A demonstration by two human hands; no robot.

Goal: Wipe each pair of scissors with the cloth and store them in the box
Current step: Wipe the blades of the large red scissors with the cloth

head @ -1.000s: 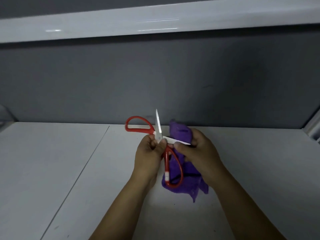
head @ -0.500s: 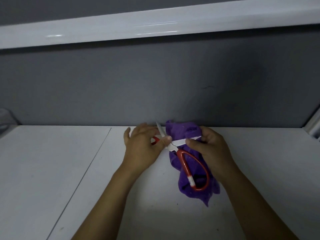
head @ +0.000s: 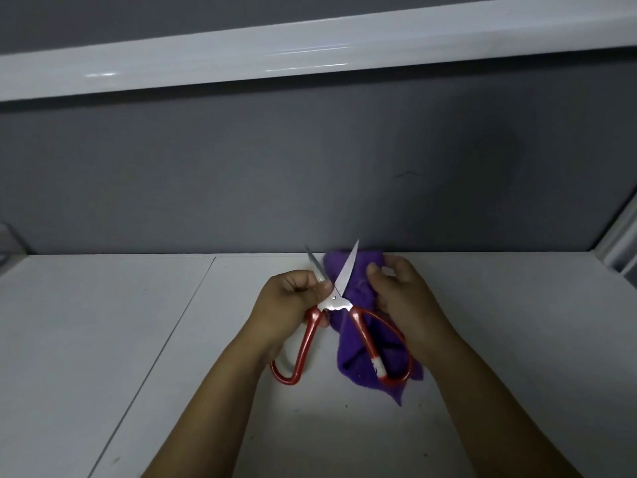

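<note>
Red-handled scissors (head: 333, 301) are held over the white table (head: 138, 339), blades spread and pointing away from me, both handle loops toward me. My left hand (head: 289, 305) pinches the left blade and upper handle near the pivot. A purple cloth (head: 355, 326) hangs behind the right blade and right handle loop. My right hand (head: 403, 298) holds the cloth, its fingers curled at the cloth's top just right of the right blade. No box is in view.
A dark grey wall (head: 310, 174) rises behind the table, with a white shelf (head: 310, 50) overhead. A seam (head: 179, 315) runs across the table on the left. A pale frame (head: 620, 246) stands at the far right edge.
The scissors have turned so both blades now point away and both red loops show toward me. My left hand shifted its hold to near the pivot. My right hand came off the blade onto the cloth.
</note>
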